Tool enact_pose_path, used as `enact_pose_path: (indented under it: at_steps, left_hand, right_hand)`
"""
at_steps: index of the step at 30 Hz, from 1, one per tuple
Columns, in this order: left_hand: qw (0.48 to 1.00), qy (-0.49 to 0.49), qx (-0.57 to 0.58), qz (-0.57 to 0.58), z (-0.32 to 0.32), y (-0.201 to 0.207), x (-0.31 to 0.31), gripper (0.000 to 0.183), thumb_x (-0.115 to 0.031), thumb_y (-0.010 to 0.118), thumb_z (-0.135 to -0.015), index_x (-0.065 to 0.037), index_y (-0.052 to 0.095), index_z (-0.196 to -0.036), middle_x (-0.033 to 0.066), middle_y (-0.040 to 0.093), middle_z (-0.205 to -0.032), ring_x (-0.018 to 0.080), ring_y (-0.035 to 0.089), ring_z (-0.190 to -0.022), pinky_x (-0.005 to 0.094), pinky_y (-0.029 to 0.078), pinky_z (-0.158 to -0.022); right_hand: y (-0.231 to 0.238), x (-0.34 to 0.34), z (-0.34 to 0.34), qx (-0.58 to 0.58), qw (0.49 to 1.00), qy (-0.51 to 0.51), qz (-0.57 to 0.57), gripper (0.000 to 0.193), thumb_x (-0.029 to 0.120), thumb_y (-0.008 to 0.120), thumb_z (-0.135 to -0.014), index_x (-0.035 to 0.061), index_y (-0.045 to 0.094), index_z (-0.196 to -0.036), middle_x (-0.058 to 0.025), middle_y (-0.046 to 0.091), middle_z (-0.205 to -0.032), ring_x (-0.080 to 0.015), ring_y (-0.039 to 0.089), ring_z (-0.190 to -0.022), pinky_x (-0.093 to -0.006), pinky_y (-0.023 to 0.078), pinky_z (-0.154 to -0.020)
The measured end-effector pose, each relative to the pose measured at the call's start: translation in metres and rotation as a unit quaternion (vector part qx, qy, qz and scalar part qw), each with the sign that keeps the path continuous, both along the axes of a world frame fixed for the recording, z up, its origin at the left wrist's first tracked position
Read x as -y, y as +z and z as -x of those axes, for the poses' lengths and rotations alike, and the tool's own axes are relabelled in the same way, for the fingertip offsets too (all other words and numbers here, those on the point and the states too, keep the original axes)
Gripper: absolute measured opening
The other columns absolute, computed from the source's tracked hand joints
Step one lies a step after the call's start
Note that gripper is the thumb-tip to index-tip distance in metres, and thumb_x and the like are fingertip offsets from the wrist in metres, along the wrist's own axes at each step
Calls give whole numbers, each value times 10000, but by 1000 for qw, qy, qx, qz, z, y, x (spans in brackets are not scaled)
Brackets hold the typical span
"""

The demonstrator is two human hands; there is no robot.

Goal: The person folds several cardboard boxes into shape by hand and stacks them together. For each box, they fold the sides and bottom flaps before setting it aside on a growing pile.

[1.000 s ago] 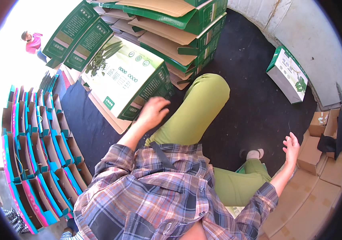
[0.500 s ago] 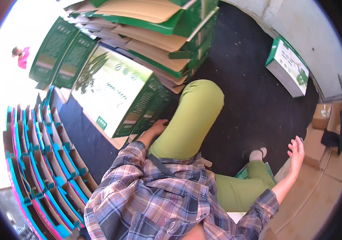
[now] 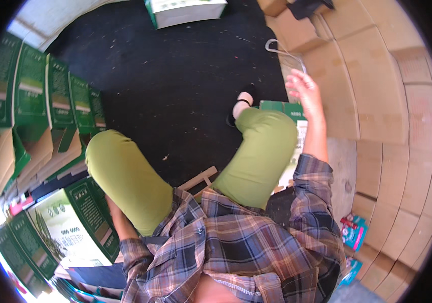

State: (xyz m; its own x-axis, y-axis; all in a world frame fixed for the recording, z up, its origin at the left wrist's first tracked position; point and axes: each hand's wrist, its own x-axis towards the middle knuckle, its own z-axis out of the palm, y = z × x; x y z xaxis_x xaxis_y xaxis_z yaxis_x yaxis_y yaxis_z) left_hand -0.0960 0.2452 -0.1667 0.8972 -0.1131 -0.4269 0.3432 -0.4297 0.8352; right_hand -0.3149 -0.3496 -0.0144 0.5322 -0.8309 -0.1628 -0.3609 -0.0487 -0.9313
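Observation:
I sit on the floor in green trousers and a plaid shirt. My right hand (image 3: 304, 88) is raised at the upper right with its fingers apart and holds nothing. It hovers above a flat green carton (image 3: 279, 107) that lies beside my right knee. My left forearm reaches down behind my left knee; my left hand (image 3: 114, 208) is mostly hidden there, against the edge of a green-and-white printed carton (image 3: 69, 227) at the lower left.
Folded green cartons (image 3: 34, 101) stand stacked along the left. Brown cardboard boxes (image 3: 377, 101) line the right side, with a white wire hanger (image 3: 284, 50) by them. Another green-and-white carton (image 3: 185, 10) lies at the top on the black floor mat (image 3: 175, 76). Teal packets (image 3: 355, 230) lie lower right.
The view has swung round to the right, so the cartons now sit at the left edge. My right hand has risen and come closer. My left hand has slipped behind the knee.

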Motion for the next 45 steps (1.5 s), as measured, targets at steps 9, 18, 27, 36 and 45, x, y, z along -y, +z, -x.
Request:
enact_pose_path:
  at_steps: [9,18,27,36,45]
  left_hand:
    - [919,-67,378,92,-27,182,132,215,-6,488,-954,22,612,-1127,85,633,-1029,150,600,-946,265,481,-857]
    - [837,-424,347,0,-28,165,244,250,48,593,-838,-11,633,-1078,85,624,-915,172,603,-824,277,487,-761]
    - [824,-484,268,-126,-32,123,230,332,2,637,-802,-39,617,-1131,92,585,-847,209,595,-765,314,486,-699]
    - [817,-489,276,-129,-38,122,230,350,-37,656,-793,-70,622,-1140,95,600,-867,235,614,-775,335,494,-697]
    - [797,-520,270,-150,-38,124,232,374,-141,666,-795,-98,604,-1162,111,611,-956,302,622,-890,404,508,-756]
  right_hand:
    - [-197,-81,170,-82,903,-272,-322,325,220,553,-923,100,528,-1225,-61,609,-1104,-233,603,-969,-418,504,-776]
    - [-311,-170,184,173,649,-493,-553,273,197,448,-962,49,458,-1191,-138,583,-1107,-306,593,-1001,-496,491,-842]
    - [-330,-140,174,354,390,-659,-537,440,364,506,-947,-6,422,-1171,-146,551,-1043,-273,593,-911,-416,532,-772]
    - [-328,-142,226,529,415,-631,-388,449,482,555,-916,64,514,-757,-33,376,-559,-167,398,-518,-309,416,-514]
    - [-243,-112,252,503,526,-626,-281,320,301,605,-890,16,506,-784,-91,523,-651,-230,537,-608,-359,475,-571]
